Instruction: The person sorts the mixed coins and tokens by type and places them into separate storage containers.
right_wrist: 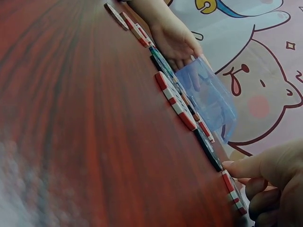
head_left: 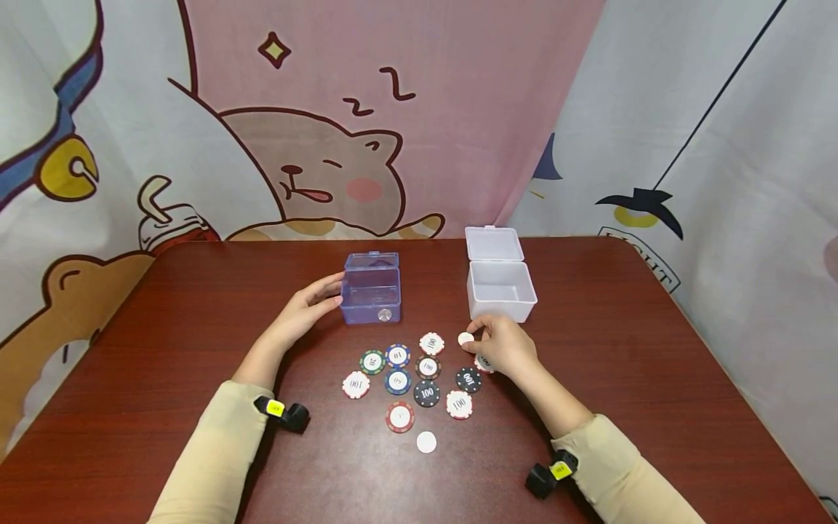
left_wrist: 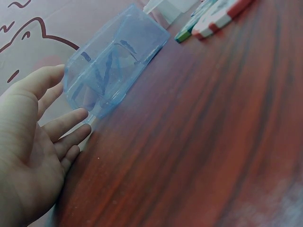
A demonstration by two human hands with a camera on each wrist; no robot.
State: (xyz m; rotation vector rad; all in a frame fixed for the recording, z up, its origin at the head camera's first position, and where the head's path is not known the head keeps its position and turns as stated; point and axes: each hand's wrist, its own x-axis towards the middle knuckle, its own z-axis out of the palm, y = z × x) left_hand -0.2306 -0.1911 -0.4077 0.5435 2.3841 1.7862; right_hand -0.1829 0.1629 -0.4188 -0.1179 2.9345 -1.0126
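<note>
Well, on the brown table [head_left: 196, 327] I have the white box [head_left: 503, 311] and, to its left, the blue box [head_left: 360, 314], whose side my left hand [head_left: 302, 306] touches with loose, uncurled fingers; I'd make that contact light so the box doesn't slide. My right hand [head_left: 507, 346] partly covers a red-and-white chip [head_left: 483, 364] and pinches the white disc [head_left: 465, 338] between finger and thumb just in front of the white box, where a rim-only hold, raised clear, should, I judge, spare that chip.
</note>
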